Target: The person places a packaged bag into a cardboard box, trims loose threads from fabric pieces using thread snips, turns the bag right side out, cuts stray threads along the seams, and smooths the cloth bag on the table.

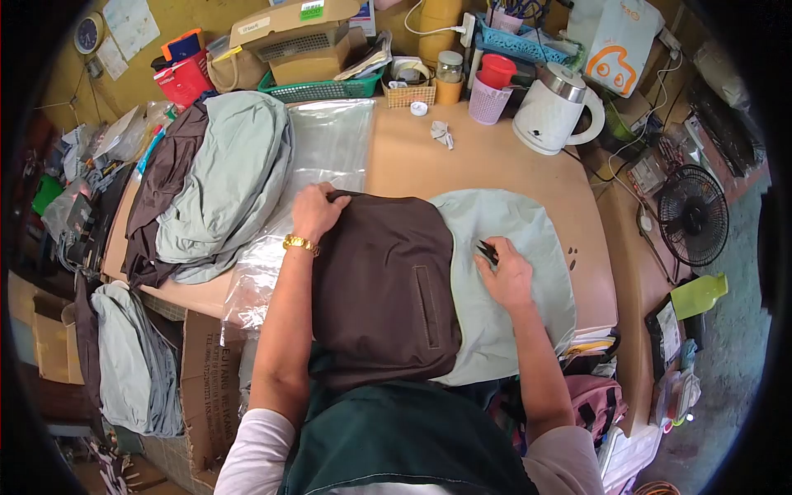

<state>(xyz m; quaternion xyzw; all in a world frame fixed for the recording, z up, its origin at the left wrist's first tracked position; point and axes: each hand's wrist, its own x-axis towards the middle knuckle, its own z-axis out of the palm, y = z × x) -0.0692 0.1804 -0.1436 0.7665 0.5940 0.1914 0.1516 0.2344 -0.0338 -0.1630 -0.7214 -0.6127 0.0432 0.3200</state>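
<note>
A dark brown cloth piece with a stitched slit lies on the table in front of me, joined or laid against a pale green cloth on its right. My left hand pinches the brown cloth's upper left corner; a gold bracelet is on that wrist. Over the pale green cloth, my right hand is closed around small black snips, their tips pointing up and left. Clear plastic sheets lie flat to the left, partly under my left forearm.
Brown and pale green garments are piled at the table's left. Along the back stand a green basket, a lilac cup and a white kettle. A black fan is at the right. Crumpled paper lies near the back.
</note>
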